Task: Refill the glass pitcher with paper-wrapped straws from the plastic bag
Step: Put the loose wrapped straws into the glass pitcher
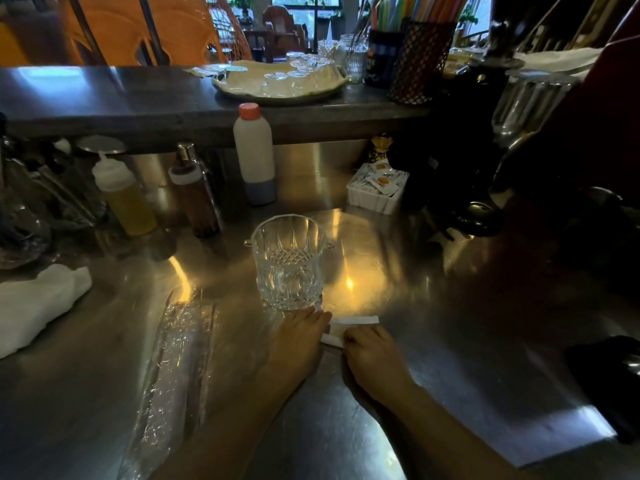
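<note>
glass pitcher (289, 263) upright, cut-crystal, empty

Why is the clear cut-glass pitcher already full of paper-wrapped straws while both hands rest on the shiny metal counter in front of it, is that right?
Not quite. The head view shows the clear cut-glass pitcher is empty, with no straws in it. The rest holds: the left hand and right hand rest on the shiny metal counter just in front of it, over white paper-wrapped straws lying flat there.
</note>
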